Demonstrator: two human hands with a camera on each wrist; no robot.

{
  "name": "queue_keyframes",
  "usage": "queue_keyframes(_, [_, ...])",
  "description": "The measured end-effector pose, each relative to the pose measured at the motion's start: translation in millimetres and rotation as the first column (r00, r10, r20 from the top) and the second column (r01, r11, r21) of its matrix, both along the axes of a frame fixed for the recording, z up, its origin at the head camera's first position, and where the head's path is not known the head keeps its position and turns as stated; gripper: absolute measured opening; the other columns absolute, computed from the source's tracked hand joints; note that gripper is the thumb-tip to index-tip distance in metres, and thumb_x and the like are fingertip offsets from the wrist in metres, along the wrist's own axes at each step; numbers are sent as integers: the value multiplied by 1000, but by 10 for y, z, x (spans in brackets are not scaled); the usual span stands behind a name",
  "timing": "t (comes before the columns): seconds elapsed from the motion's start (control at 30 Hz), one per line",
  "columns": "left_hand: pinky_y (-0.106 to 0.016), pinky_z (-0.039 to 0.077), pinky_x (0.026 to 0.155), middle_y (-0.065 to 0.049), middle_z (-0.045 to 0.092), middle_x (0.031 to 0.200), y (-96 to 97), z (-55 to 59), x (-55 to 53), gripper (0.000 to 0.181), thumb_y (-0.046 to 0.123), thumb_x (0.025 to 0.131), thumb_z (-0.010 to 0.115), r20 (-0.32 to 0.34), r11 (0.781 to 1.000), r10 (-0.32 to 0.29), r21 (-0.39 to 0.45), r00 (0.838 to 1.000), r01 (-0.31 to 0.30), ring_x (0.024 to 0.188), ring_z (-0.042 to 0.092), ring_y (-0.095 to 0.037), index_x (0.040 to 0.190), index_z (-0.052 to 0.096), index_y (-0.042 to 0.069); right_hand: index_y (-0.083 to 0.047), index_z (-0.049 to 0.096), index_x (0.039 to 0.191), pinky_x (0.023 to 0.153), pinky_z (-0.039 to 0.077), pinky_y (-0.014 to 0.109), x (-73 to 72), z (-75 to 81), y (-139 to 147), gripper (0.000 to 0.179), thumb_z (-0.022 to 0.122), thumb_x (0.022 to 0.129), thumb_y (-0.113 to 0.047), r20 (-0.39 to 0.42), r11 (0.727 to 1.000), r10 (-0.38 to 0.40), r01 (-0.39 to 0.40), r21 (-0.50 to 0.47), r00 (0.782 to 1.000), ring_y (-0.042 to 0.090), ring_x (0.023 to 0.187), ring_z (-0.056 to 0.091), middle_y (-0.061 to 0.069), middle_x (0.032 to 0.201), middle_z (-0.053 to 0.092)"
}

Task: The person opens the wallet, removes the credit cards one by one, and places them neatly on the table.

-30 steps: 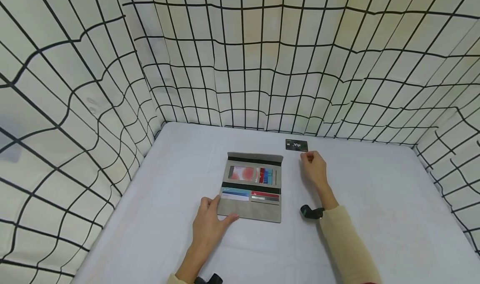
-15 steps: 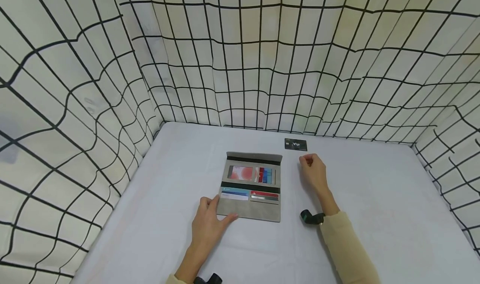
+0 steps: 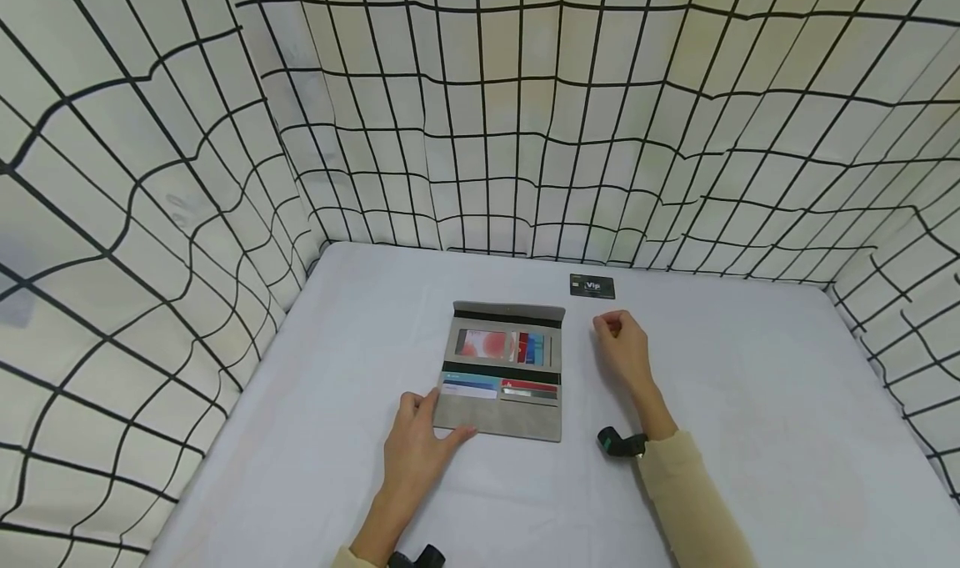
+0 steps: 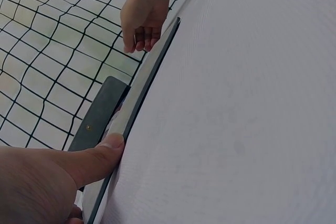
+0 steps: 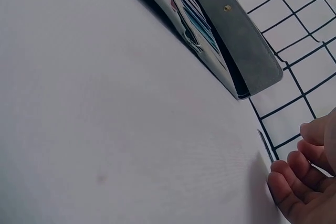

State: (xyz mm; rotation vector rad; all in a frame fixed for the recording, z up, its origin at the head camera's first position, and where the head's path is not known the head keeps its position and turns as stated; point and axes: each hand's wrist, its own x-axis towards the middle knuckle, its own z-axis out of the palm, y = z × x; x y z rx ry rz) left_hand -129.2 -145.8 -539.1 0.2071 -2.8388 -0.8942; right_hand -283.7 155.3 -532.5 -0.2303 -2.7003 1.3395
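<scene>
A grey long wallet [image 3: 517, 422] lies unfolded on the white table, with several cards in its slots and a pinkish card in its window. My left hand [image 3: 417, 449] holds its near left corner, fingers along the left edge and thumb [image 4: 107, 153] on the near edge. To the right of the wallet, my right hand [image 3: 627, 349] rests low over the table. Its fingers [image 5: 286, 182] are loosely curled with nothing visible in them. Just beyond that hand lies a black card [image 3: 592, 286] printed "Vip", apart from the fingertips.
Black grid netting [image 3: 487, 159] over pale sheeting stands along the back and sides of the white tabletop [image 3: 787, 418]. The wallet's flap with a metal snap [image 5: 227, 8] stands raised at its far side. Each wrist wears a small black camera [image 3: 621, 443].
My right hand has drawn slightly back and left, leaving a wider gap to the black card. My left hand and the wallet stay in place.
</scene>
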Motion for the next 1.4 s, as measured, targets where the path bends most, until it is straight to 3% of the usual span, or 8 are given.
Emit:
queue_keyframes(0.47, [-23, 39, 60, -9, 48, 103, 9, 2, -4, 84, 46, 74, 87, -5, 1000, -3, -3, 1000, 3, 80, 46, -14, 136, 58, -3, -2, 60, 120, 86, 46, 36, 81, 44, -119, 32, 55, 103, -29, 5, 999, 28, -28, -16, 1000, 27, 98, 56, 15, 109, 63])
queue_keyframes(0.83, [-23, 40, 60, -9, 48, 105, 1, 34, -5, 84, 47, 75, 86, 4, 1000, -2, -9, 1000, 2, 81, 47, -14, 137, 57, -2, -1, 61, 117, 89, 49, 39, 142, 134, -241, 31, 57, 102, -28, -33, 995, 100, -101, -19, 994, 28, 101, 59, 16, 111, 65])
queue_keyframes(1.4, [-23, 40, 61, -9, 49, 105, -5, 13, -7, 84, 49, 75, 85, 5, 1000, -5, -8, 1000, 5, 81, 47, -14, 137, 57, -1, -2, 60, 118, 74, 47, 21, 294, 227, -501, 29, 63, 99, -23, -49, 972, 232, -233, -24, 971, 21, 88, 56, 13, 101, 64])
